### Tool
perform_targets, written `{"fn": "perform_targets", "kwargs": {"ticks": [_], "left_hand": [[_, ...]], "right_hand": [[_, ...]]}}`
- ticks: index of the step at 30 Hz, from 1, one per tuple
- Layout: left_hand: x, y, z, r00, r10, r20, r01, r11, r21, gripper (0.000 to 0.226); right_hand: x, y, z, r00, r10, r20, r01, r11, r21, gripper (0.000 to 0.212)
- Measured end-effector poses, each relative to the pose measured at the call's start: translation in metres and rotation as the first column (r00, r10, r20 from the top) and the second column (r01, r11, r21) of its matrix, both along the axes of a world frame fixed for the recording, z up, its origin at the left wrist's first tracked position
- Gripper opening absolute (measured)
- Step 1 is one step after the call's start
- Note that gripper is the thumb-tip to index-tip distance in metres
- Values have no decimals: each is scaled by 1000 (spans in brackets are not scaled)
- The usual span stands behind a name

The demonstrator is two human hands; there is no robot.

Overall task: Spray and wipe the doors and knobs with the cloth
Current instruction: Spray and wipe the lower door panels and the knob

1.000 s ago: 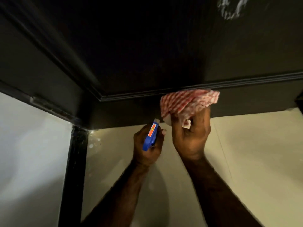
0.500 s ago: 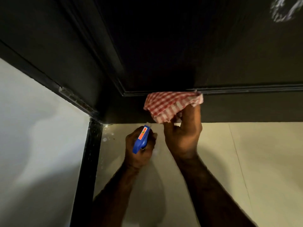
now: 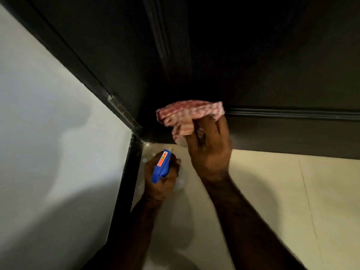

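Checked cloth [image 3: 190, 114] above right hand [image 3: 210, 151].

Both hands [image 3: 210, 152] seemingly clenched, forearms extended

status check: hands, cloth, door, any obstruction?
Right hand grips checked cloth, pressed on door bottom rail by the moulding. Left hand holds blue spray bottle, low near the hinge corner. Nothing blocking.
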State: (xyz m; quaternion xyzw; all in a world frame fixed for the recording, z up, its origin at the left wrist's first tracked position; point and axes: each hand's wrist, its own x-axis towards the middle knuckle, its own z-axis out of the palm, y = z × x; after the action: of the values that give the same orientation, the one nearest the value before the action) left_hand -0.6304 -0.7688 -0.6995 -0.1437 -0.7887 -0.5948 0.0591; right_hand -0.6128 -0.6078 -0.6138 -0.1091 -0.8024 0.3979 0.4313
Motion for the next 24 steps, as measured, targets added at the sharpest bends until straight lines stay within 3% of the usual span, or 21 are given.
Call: {"fn": "perform_targets", "kwargs": {"ticks": [1,3,5,6,8,9,12,16,18,19,21,22,24], "left_hand": [[-1,-4,2,1000,12,9,-13,1000,9,53],[-6,-16,5,998,52,-18,-52,998,24,59],[-12,-29,0,992,106,-69,-107,994,-10,63],[-14,-34,-2,989,135,-68,-135,991,-9,61],[-18,-41,-2,985,166,-37,-166,986,11,54],[-19,-43,-1,984,177,-17,-177,984,3,49],[-16,-44,12,988,150,43,-149,988,-43,27],[-13,-39,23,995,97,8,-95,990,-105,21],[-15,-41,17,988,153,27,-151,986,-66,32],[-15,-41,14,983,179,31,-177,983,-53,36],[-13,-44,6,980,192,46,-187,979,-86,41],[-12,-45,5,981,192,40,-187,978,-92,43],[-11,-47,7,971,229,61,-226,972,-58,51]], "right_hand": [[-3,-2,-7,1000,-15,21,13,997,72,42],[3,-6,-44,967,-78,242,30,980,195,45],[16,-8,-78,834,16,551,-61,996,63,42],[18,-8,-81,808,90,582,-70,996,-57,36],[8,-12,-67,872,155,465,-54,973,-222,14],[0,-19,-54,913,165,374,-71,965,-252,14],[-28,-47,-1,990,102,102,-88,988,-128,18],[-59,-60,25,988,140,-63,-136,989,63,29],[-56,-56,-4,991,105,81,-124,954,274,28],[-49,-51,-27,962,91,256,-172,933,316,31],[-34,-41,-67,761,126,637,-276,951,142,33],[-28,-37,-73,676,167,718,-267,963,27,33],[-33,-39,-63,691,187,699,-244,970,-19,32]]}}
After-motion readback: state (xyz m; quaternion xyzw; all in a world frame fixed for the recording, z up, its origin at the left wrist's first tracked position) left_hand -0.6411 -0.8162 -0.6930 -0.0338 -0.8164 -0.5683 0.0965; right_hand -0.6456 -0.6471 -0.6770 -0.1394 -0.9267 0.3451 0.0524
